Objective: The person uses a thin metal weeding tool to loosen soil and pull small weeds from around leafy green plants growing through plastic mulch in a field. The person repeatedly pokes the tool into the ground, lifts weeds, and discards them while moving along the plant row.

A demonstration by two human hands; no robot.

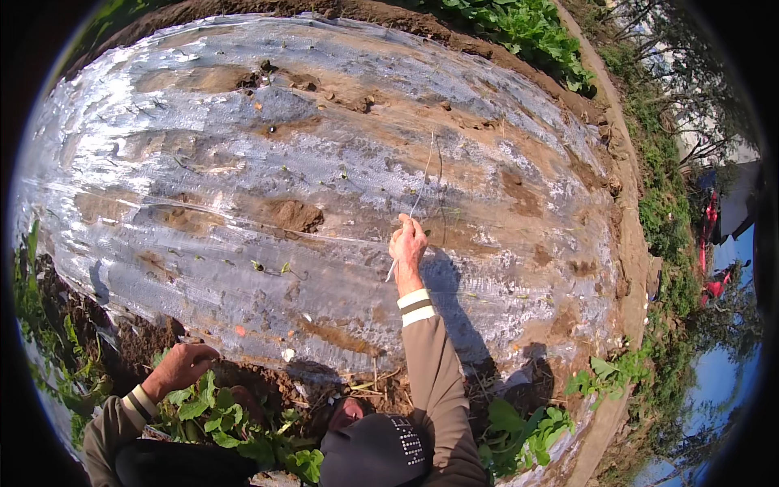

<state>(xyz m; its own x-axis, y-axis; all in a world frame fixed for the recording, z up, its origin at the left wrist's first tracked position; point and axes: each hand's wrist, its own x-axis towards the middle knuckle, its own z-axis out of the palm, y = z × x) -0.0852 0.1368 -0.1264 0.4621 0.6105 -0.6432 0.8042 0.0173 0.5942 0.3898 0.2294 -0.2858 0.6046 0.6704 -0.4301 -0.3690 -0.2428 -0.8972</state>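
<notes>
Over the plastic mulch film [341, 262], my right hand [409, 246] is stretched forward and pinches a thin pale rod or wire [424, 176]. One end points up and away from my fingertips, and the other shows below the hand near the wrist. My left hand [185, 365] is low on the left, by the near edge of the film and above leafy plants [210, 408]. Its fingers are curled; nothing shows in them, but the palm is hidden. Small seedlings [286, 268] poke through the film to the left of my right hand.
Loose soil [298, 216] lies in patches on the film. Leafy greens [517, 30] grow beyond its far edge. A dirt path [630, 243] runs down the right, with bushes [663, 201] beside it. A dark cap [377, 450] fills the bottom middle.
</notes>
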